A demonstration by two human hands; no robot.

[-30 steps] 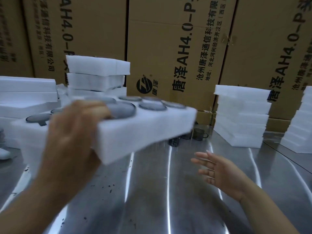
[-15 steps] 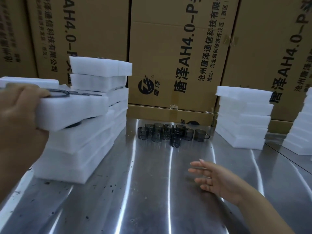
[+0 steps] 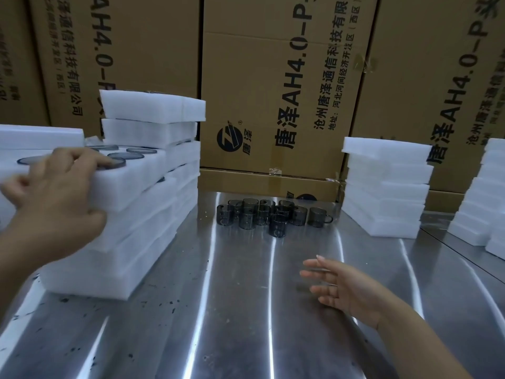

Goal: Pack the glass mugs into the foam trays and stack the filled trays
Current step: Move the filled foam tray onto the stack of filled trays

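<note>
A filled white foam tray [image 3: 131, 179] with dark mug rims showing in its holes lies on top of the near left stack of trays [image 3: 114, 242]. My left hand [image 3: 57, 192] grips its near corner, fingers over the top and thumb at the side. My right hand [image 3: 341, 285] hovers open above the steel table, fingers spread toward the left, holding nothing. Several smoky grey glass mugs [image 3: 273, 217] stand clustered at the back middle of the table.
A taller stack of foam trays [image 3: 153, 127] rises behind the near left one. More foam trays stand stacked at the right [image 3: 385, 187] and far right [image 3: 486, 198]. Large cardboard boxes [image 3: 273, 91] wall the back. The steel table [image 3: 232, 324] shows dark specks.
My left hand swung the filled tray from mid-air in front of me to the left and set it on the near left stack. My right hand stayed almost still.
</note>
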